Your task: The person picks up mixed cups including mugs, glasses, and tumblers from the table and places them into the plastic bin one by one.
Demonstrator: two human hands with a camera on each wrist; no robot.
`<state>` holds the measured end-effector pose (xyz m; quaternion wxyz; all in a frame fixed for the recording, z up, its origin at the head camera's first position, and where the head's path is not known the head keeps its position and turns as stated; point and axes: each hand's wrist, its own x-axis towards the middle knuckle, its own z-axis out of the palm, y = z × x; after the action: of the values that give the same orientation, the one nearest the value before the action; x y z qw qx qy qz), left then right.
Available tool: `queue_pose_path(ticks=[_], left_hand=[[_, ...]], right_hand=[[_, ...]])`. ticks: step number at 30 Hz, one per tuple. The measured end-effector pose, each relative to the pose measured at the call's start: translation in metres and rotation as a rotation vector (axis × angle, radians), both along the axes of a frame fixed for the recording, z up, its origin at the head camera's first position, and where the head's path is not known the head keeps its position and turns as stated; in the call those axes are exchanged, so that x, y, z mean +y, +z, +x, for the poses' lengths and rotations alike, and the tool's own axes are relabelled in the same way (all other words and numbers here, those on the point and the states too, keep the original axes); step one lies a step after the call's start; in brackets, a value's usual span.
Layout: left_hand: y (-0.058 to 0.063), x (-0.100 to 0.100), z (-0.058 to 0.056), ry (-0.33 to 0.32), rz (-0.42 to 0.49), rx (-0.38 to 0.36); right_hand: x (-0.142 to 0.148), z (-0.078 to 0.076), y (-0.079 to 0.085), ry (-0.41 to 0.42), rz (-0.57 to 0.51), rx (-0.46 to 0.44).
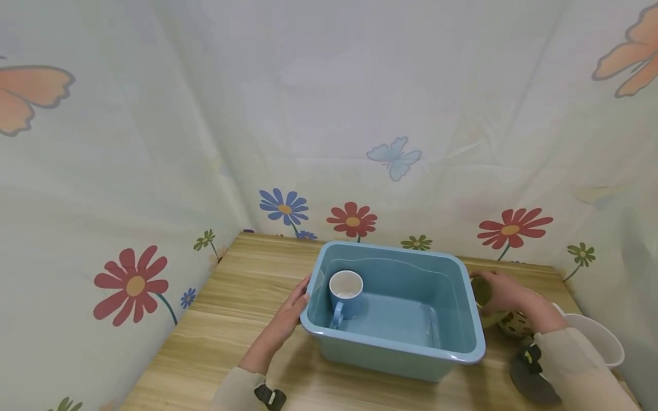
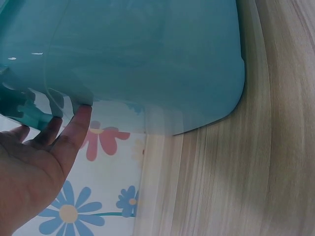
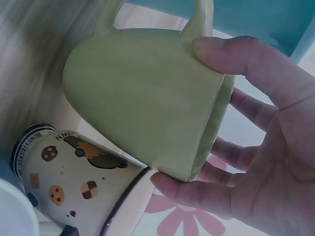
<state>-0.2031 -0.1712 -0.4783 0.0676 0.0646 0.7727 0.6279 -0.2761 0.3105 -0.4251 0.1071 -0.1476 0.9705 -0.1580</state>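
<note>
A light blue plastic basin stands on the wooden table, with a blue mug, white inside, upright in its left end. My left hand rests against the basin's left side; in the left wrist view its extended fingertips touch the outer wall. Right of the basin, my right hand grips a green mug by its rim, thumb on one side and fingers on the other. The green mug is tilted, its handle toward the basin in the right wrist view. Close beside it is a cream mug with cookie and bear prints.
A white round vessel stands at the table's right edge, behind my right forearm. A dark grey round item lies near my right wrist. Flower-printed cloth hangs around the table's back and sides.
</note>
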Motion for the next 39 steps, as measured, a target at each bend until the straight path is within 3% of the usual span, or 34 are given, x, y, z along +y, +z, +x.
queue_pose_path(ticks=[21,34,39], left_hand=[[-0.003,0.0,-0.003,-0.022,0.008,0.021],[-0.004,-0.001,-0.002,-0.029,0.009,0.025],[-0.005,-0.002,-0.003,-0.037,0.008,0.026]], right_hand=[[0.005,0.004,0.035,0.018,0.023,0.075],[0.009,0.006,0.059,0.102,0.043,0.14],[0.012,0.007,0.065,0.1,0.054,0.151]])
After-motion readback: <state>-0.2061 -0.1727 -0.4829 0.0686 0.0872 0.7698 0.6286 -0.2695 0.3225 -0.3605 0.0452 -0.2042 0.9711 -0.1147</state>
